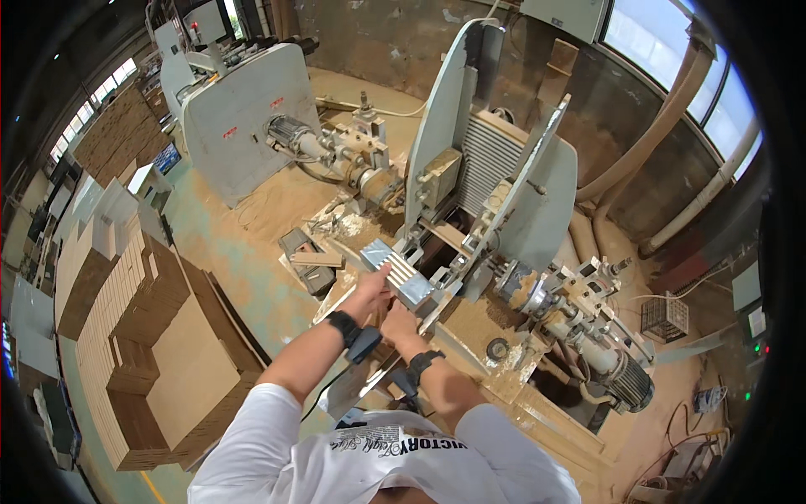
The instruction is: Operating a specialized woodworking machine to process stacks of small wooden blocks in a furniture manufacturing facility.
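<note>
I stand at a woodworking machine [495,168] covered in sawdust. My left hand [372,288] reaches forward, fingers stretched and touching the near edge of a stack of thin pale boards [396,270] lying at the machine's infeed. My right hand [400,323] sits just below and behind it, against the underside of the same stack; whether it grips is unclear. Both wrists carry black bands. The stack lies between two tall grey guard plates [449,109].
Stacks of pale wood blanks on pallets [138,336] fill the floor at left. A grey machine housing [239,118] with a motor stands behind. Dust pipes [663,134] run along the right wall. A motor [625,382] and a wire basket [665,317] sit at right.
</note>
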Demonstrator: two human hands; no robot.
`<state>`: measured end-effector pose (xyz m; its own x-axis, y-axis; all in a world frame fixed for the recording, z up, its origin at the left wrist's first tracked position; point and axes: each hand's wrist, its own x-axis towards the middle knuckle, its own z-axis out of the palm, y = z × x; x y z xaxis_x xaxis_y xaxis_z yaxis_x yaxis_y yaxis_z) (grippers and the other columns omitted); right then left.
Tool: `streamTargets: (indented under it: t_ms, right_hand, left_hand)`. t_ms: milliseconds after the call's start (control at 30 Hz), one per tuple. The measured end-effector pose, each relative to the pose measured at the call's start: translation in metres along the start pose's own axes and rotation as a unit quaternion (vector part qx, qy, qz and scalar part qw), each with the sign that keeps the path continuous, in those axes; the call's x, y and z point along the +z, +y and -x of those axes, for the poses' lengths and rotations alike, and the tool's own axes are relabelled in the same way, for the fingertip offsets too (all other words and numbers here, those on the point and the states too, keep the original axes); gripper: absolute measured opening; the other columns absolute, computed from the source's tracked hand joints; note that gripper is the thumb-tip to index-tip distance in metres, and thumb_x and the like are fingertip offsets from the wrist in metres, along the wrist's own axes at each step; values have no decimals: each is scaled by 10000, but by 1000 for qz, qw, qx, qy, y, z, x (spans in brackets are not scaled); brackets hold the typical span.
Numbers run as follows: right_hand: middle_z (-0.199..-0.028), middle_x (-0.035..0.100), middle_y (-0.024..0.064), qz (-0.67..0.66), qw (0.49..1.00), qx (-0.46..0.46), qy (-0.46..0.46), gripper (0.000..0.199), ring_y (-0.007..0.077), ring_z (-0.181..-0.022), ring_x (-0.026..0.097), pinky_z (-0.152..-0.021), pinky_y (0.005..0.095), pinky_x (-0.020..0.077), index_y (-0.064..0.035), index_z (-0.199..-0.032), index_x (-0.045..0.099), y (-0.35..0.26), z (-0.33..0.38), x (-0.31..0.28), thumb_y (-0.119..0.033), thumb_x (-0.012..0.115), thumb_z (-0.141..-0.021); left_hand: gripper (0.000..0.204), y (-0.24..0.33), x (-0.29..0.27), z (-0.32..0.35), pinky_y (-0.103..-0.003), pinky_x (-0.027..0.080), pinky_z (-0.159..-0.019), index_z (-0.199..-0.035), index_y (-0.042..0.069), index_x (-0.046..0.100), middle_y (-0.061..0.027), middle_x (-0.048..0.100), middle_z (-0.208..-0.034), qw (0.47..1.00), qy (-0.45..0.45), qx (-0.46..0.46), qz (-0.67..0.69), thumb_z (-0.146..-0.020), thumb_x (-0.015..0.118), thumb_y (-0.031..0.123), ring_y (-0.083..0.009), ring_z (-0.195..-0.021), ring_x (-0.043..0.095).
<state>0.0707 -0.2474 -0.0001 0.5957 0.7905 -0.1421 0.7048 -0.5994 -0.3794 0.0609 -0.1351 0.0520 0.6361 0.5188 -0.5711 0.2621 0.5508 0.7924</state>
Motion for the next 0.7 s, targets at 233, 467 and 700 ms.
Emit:
streamTargets:
  t_ms: [233,467,700]
  right_hand:
    - [-1219,434,82,104,988,-68,93,504,261,-1085,397,-835,389,347,-132,-1197,456,18,-9,56,-393,487,-767]
    - [-1225,444,121,-139,984,-73,85,481,292,-1112,432,-882,430,374,-117,-1199,451,14,-8,64,-423,423,-829]
    - [-1199,387,197,78,995,-54,-10,838,350,-1068,380,-863,462,351,-85,-1340,261,3,-1,-2,-465,634,-692]
  left_hand:
    - [290,-33,40,-67,-463,489,-643,-988,-73,473,-171,539,-901,991,86,-65,-84,-879,501,195,-348,-808,578]
    - [215,-50,32,-91,-427,530,-633,-994,-42,428,-159,498,-995,995,-20,-83,44,-870,466,130,-293,-798,561]
    - [346,-15,-49,15,-320,468,-741,-1144,51,463,-88,552,-984,991,-3,133,16,-859,555,224,-187,-900,561]
